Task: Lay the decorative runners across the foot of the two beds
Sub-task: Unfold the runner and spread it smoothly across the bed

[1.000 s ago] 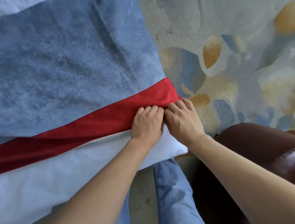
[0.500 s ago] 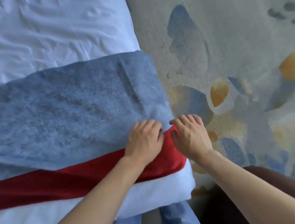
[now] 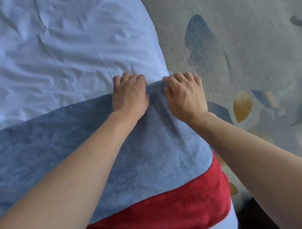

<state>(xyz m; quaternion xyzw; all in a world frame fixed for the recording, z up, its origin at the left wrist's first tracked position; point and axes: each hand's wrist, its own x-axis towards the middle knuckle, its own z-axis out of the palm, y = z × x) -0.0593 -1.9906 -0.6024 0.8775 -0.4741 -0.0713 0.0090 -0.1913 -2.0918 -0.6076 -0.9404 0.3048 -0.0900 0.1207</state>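
At the right-hand edge of the bed (image 3: pixel 54 49), near its foot, two bare hands rest side by side on the far edge of a blue runner (image 3: pixel 77 147) with a red band (image 3: pixel 172 208) along its near side. The left hand (image 3: pixel 129 96) and the right hand (image 3: pixel 185 95) sit close together but not touching, fingers curled over the runner's far hem where it meets the wrinkled white sheet. Whether they pinch the hem or only press it down is not clear.

The runner lies flat across the bed from the left side of the view to the right edge, where its end drapes toward the patterned carpet (image 3: pixel 240 44). A strip of white bedding shows below the red band, at the bottom of the view.

A second earlier both hands were together on the red band at the bed's edge; half a second ago they were at the seam between red and blue. They have since travelled across the blue cloth to its far hem. This suggests the near side is already set and the person is now squaring or smoothing the far edge. The runner on this bed looks nearly placed. No second bed is in view.
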